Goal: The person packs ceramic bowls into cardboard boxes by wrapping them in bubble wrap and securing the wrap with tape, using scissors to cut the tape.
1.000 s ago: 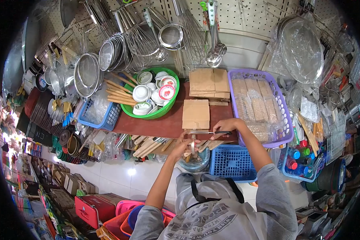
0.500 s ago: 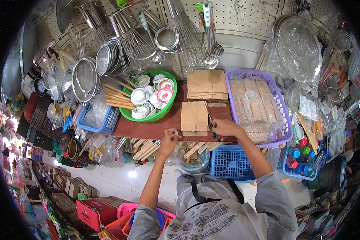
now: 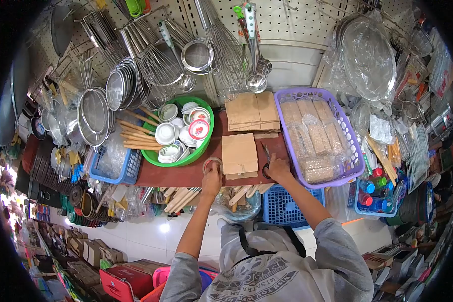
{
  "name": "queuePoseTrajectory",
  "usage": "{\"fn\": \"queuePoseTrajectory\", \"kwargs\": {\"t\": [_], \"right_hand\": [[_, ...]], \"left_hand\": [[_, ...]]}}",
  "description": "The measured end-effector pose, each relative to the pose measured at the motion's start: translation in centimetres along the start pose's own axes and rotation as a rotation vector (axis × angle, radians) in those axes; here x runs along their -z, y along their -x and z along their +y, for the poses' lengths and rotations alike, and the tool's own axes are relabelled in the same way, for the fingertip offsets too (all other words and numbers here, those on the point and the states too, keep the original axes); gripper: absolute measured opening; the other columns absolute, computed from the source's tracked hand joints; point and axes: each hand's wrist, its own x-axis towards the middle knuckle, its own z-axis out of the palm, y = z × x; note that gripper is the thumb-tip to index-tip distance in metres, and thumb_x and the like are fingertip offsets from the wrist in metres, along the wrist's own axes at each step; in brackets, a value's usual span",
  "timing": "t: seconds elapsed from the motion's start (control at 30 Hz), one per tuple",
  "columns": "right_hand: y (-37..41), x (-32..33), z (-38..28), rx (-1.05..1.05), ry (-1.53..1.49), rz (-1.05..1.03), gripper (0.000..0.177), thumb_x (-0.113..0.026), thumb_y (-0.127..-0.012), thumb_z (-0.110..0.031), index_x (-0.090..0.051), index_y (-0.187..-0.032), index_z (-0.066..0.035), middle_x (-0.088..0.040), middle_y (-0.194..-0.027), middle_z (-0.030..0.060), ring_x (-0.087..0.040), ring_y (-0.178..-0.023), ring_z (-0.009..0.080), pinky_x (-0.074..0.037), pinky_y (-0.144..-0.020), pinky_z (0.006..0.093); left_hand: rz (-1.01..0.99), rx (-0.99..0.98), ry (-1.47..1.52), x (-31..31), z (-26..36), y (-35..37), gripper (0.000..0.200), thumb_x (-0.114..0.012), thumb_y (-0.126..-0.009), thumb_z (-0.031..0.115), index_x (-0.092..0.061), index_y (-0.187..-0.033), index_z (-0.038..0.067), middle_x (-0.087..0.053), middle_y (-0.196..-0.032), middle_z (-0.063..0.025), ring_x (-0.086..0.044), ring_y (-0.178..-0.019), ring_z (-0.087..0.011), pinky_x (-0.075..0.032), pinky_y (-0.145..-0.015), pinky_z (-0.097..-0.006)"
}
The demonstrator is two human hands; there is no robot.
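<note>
My left hand (image 3: 212,182) is closed on a roll of tape (image 3: 207,161), which it holds at the red-brown tabletop (image 3: 156,175). To the right of it lies a small stack of cut brown cardboard pieces (image 3: 239,155). My right hand (image 3: 280,168) grips the dark handles of a pair of scissors (image 3: 266,150), low against the table beside the cardboard. The blades point away from me. Behind the small stack sits a larger pile of cardboard (image 3: 251,112).
A green basin (image 3: 206,135) of small bowls and wooden-handled tools stands left. On the right is a purple basket (image 3: 358,160) with bubble-wrapped packs. Whisks, strainers (image 3: 93,116) and ladles (image 3: 256,83) hang above. Below the table edge are wooden handles (image 3: 182,200) and a blue crate (image 3: 287,207).
The scissors have come away from the cardboard and down to the table on its right. My left hand with the tape has moved forward onto the tabletop. The camera view has shifted slightly.
</note>
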Motion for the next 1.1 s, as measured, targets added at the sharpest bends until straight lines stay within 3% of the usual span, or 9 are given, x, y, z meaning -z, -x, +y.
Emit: {"fn": "queuePoseTrajectory", "kwargs": {"t": [0.27,0.4,0.5,0.6,0.7,0.8,0.9,1.0,1.1], "right_hand": [[-0.8,-0.2,-0.9,-0.014,0.066,-0.099,0.077,-0.075,-0.082,-0.049,-0.046,-0.134,0.000,-0.070,-0.109,0.0194,-0.070,-0.098,0.0363,-0.056,-0.085,0.0467],[0.0,2.6,-1.8,0.007,0.054,-0.058,0.078,-0.075,-0.081,-0.046,-0.044,-0.138,-0.003,-0.070,-0.109,0.0198,-0.070,-0.098,0.0376,-0.056,-0.085,0.0494],[0.3,6.0,-2.8,0.129,-0.230,0.002,0.081,-0.079,-0.078,-0.036,-0.040,-0.143,-0.007,-0.064,-0.121,0.0251,-0.065,-0.109,0.0412,-0.053,-0.093,0.0503],[-1.4,5.2,-1.6,0.510,-0.570,0.112,0.086,-0.081,-0.076,-0.024,-0.036,-0.148,-0.013,-0.054,-0.134,0.0285,-0.055,-0.124,0.0422,-0.045,-0.105,0.0493],[-3.4,4.6,-1.1,0.561,-0.603,0.000,0.089,-0.082,-0.074,-0.018,-0.034,-0.149,-0.015,-0.047,-0.141,0.0272,-0.047,-0.132,0.0423,-0.038,-0.113,0.0463],[-2.5,5.4,-0.6,0.530,-0.568,-0.075,0.086,-0.082,-0.077,-0.020,-0.035,-0.149,-0.013,-0.049,-0.137,0.0223,-0.051,-0.126,0.0410,-0.036,-0.113,0.0444],[-2.1,6.2,0.3,0.738,-0.609,0.037,0.074,-0.077,-0.085,-0.024,-0.037,-0.146,-0.013,-0.053,-0.123,0.0181,-0.060,-0.105,0.0332,-0.049,-0.094,0.0390],[-0.3,9.2,0.0,0.502,-1.038,-0.383,0.064,-0.072,-0.092,-0.033,-0.041,-0.144,-0.012,-0.057,-0.114,0.0118,-0.060,-0.090,0.0201,-0.052,-0.074,0.0315],[-0.9,8.3,0.3,0.400,-1.049,-0.449,0.055,-0.069,-0.095,-0.036,-0.048,-0.140,-0.012,-0.059,-0.102,0.0059,-0.059,-0.080,0.0117,-0.050,-0.061,0.0268]], "left_hand": [[-0.073,-0.180,0.034,1.0,-0.6,-1.5,0.042,-0.069,-0.088,0.018,-0.048,-0.122,0.007,-0.061,-0.117,-0.0226,-0.058,-0.110,-0.0459,-0.052,-0.091,-0.0515],[0.112,-0.219,0.213,0.3,-0.8,-2.9,0.061,-0.076,-0.080,0.021,-0.047,-0.133,0.011,-0.057,-0.126,-0.0182,-0.054,-0.115,-0.0422,-0.046,-0.099,-0.0506],[0.167,-0.272,0.313,1.3,0.3,-3.2,0.076,-0.080,-0.076,0.021,-0.043,-0.143,0.015,-0.056,-0.131,-0.0150,-0.053,-0.117,-0.0392,-0.043,-0.102,-0.0506],[0.069,-0.261,0.334,1.9,0.8,-3.6,0.084,-0.082,-0.074,0.018,-0.041,-0.148,0.015,-0.058,-0.132,-0.0133,-0.055,-0.116,-0.0379,-0.043,-0.101,-0.0504],[0.062,-0.301,0.423,1.9,0.4,-3.9,0.084,-0.082,-0.073,0.014,-0.042,-0.147,0.014,-0.060,-0.131,-0.0130,-0.057,-0.113,-0.0355,-0.044,-0.100,-0.0474],[0.048,-0.352,0.618,3.0,0.6,-3.8,0.078,-0.082,-0.076,0.012,-0.044,-0.144,0.011,-0.061,-0.127,-0.0118,-0.059,-0.109,-0.0293,-0.047,-0.098,-0.0423],[0.054,-0.234,0.922,3.4,1.2,-1.9,0.060,-0.080,-0.080,0.010,-0.050,-0.132,0.007,-0.059,-0.124,-0.0108,-0.059,-0.107,-0.0246,-0.048,-0.095,-0.0384],[0.196,-0.176,1.101,3.2,2.8,-0.2,0.041,-0.077,-0.084,0.008,-0.054,-0.118,0.005,-0.055,-0.121,-0.0109,-0.057,-0.109,-0.0240,-0.047,-0.096,-0.0381],[0.277,-0.240,1.040,3.2,4.0,0.4,0.029,-0.073,-0.086,0.008,-0.056,-0.110,0.005,-0.052,-0.122,-0.0123,-0.053,-0.115,-0.0263,-0.043,-0.101,-0.0415]]}}
